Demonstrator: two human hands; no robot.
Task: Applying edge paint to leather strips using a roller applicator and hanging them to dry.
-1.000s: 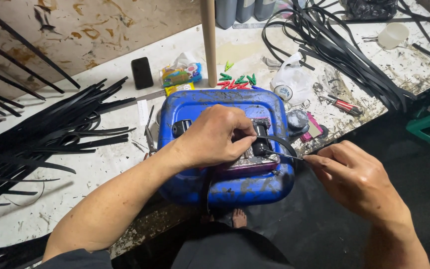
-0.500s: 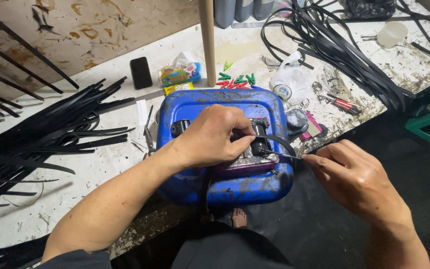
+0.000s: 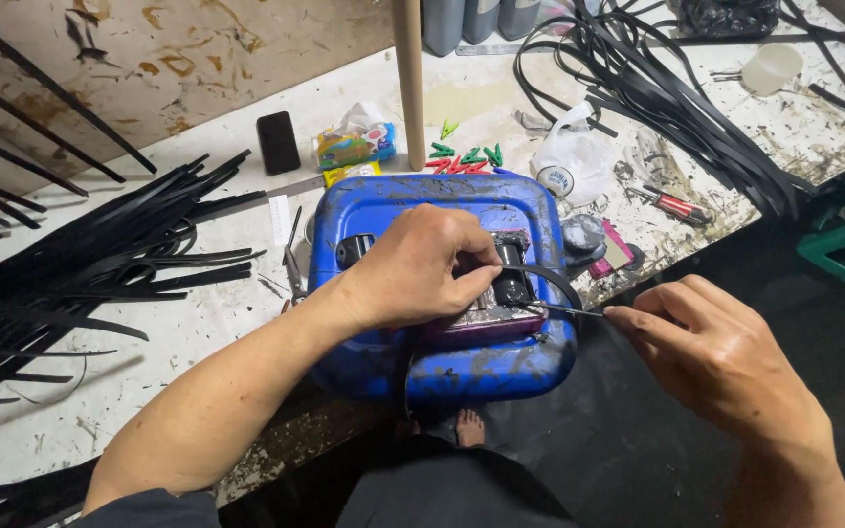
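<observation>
glossy blue plastic canister (image 3: pixel 442 210) (smudged), matt black strips (image 3: pixel 100 264)

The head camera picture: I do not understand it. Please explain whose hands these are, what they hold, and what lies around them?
The camera sits on the person's head and looks down, so both hands are that person's own. The left hand presses a small black part onto a blue plastic canister lying on a white workbench. The right hand pinches a thin metal tool that touches a black strip. Around lie black strips, a phone, coloured clips and a screwdriver.
</observation>
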